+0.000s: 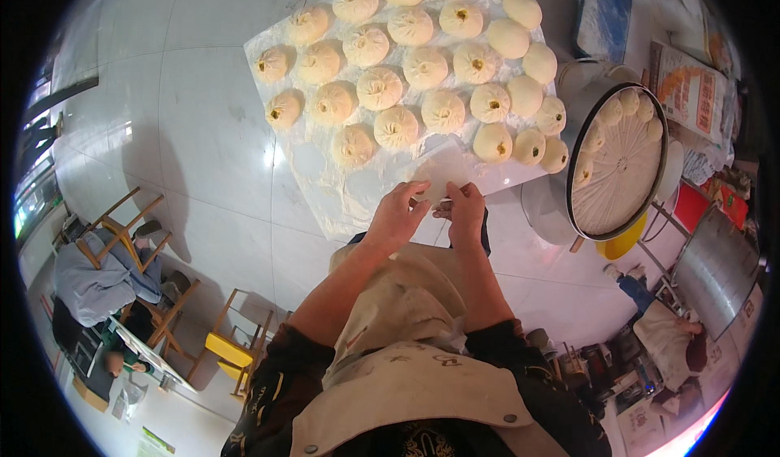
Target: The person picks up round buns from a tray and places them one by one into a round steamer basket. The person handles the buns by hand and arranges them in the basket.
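Note:
My left hand (397, 214) and my right hand (465, 212) face each other at the near edge of a floured white board (304, 177). Their fingers are curled, with a small gap between the two hands. A thin pale patch (448, 163) shows just beyond my fingertips; whether it is a sheet or dough, and whether I grip it, I cannot tell. Rows of pleated filled buns (396, 128) cover much of the board, some with filling showing at the top. Smoother round buns (524, 95) sit along its right side, near several small ones (529, 146) with dark filling.
Right of the board stands a round metal steamer (621, 163) with several buns along its inner rim. Beyond it are printed sacks (691, 91) and a yellow basin (623, 237). At left are wooden chairs (228, 350) and a seated person (113, 359); another person (670, 341) is at lower right.

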Available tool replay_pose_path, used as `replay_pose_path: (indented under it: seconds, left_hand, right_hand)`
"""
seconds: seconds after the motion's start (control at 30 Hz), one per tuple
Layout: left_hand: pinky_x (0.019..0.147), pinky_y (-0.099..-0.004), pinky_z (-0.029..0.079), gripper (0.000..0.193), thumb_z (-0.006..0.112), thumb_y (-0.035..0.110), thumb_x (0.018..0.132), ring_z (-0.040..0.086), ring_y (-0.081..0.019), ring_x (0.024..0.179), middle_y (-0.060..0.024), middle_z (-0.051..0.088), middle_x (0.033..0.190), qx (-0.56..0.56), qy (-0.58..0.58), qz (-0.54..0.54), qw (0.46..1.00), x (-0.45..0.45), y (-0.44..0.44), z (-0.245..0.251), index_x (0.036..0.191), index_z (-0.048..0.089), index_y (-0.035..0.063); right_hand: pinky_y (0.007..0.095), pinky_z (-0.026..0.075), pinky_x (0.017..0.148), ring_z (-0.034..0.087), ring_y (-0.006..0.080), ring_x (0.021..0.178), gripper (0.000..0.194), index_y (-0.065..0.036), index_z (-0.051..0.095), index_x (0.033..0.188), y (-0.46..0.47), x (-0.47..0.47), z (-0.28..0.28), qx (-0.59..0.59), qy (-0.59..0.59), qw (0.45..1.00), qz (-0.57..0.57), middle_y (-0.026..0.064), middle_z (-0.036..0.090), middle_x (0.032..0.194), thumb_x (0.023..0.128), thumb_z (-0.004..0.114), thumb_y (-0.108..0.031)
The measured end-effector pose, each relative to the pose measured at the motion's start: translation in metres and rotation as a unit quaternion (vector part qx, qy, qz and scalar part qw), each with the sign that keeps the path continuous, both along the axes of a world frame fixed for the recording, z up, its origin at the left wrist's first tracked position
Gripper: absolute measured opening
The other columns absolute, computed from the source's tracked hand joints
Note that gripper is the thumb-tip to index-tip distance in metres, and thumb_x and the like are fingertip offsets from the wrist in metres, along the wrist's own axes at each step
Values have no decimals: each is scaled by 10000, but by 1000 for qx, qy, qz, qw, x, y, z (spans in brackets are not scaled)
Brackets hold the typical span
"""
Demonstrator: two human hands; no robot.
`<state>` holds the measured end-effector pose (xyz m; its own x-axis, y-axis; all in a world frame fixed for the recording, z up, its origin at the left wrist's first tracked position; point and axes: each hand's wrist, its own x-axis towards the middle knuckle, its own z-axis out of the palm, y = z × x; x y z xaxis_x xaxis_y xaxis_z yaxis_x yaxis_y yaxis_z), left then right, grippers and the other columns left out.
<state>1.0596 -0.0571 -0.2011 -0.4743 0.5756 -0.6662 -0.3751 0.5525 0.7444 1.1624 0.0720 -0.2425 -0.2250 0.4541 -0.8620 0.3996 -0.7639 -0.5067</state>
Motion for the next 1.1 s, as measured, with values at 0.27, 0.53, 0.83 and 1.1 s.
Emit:
replay_pose_path:
  seconds: [0.27, 0.53, 0.83, 1.1]
  left_hand:
    - [1010, -508, 461, 392, 671, 70, 856, 522, -438, 1211, -186, 573, 1320, -39, 436, -73, 896, -65, 24, 4, 1243, 614, 47]
    - [989, -491, 481, 345, 664, 72, 857, 558, -401, 1189, -177, 607, 1279, -16, 416, -131, 900, -105, 46, -7, 1200, 654, 39]
    - [963, -470, 495, 318, 659, 48, 881, 586, -399, 1151, -184, 629, 1243, -30, 388, -45, 920, -93, 26, 15, 1198, 639, 31]
    - [904, -365, 523, 456, 589, 94, 965, 663, -308, 1082, -224, 610, 1326, 11, 49, 142, 989, -51, 54, -2, 1407, 540, -6]
  right_hand:
    - [373, 572, 439, 618, 213, 513, 171, -3, 537, 866, -7, -32, -25, 47, -75, 994, -68, 103, 588, 759, 937, 662, -96]
    - [346, 496, 468, 569, 188, 528, 284, 11, 514, 755, -6, -57, -30, 63, -69, 991, -91, 80, 571, 675, 900, 715, -126]
    - [327, 519, 434, 607, 201, 481, 145, 25, 584, 889, 10, -36, -12, 83, -90, 990, 75, 115, 638, 770, 916, 657, -97]
    - [469, 531, 864, 653, 392, 1038, 228, 0, 616, 1136, 78, -104, 6, 479, -90, 794, 365, 232, 620, 1166, 954, 617, -136]
